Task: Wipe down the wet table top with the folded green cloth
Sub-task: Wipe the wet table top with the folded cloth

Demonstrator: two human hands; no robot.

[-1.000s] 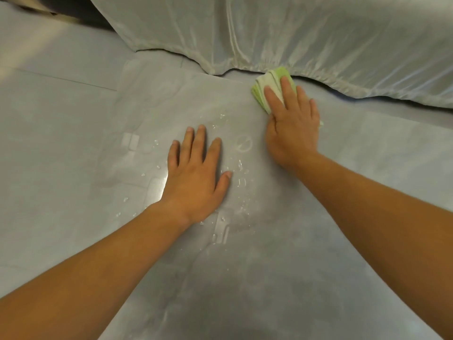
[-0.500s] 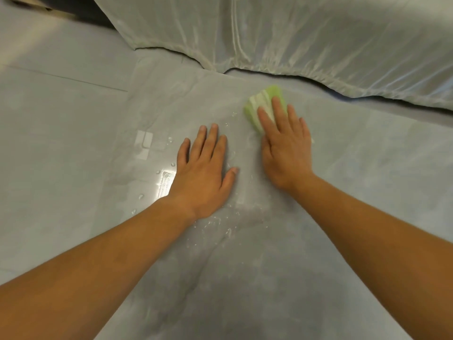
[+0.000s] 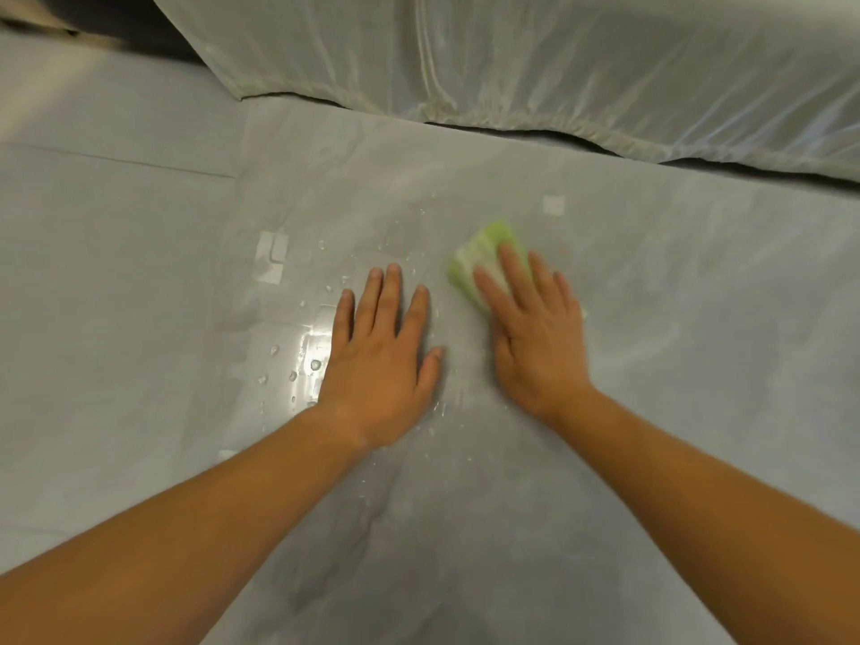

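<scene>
Soft, even, fairly bright light fills the frame, with a hard white glare patch on the wet table top (image 3: pixel 312 346) just left of the left hand (image 3: pixel 377 365). Motion blur smears the green cloth (image 3: pixel 484 244) and the right hand (image 3: pixel 540 346). Wide-angle distortion bends the upper edges, and a faint shadow darkens the lower centre.
</scene>
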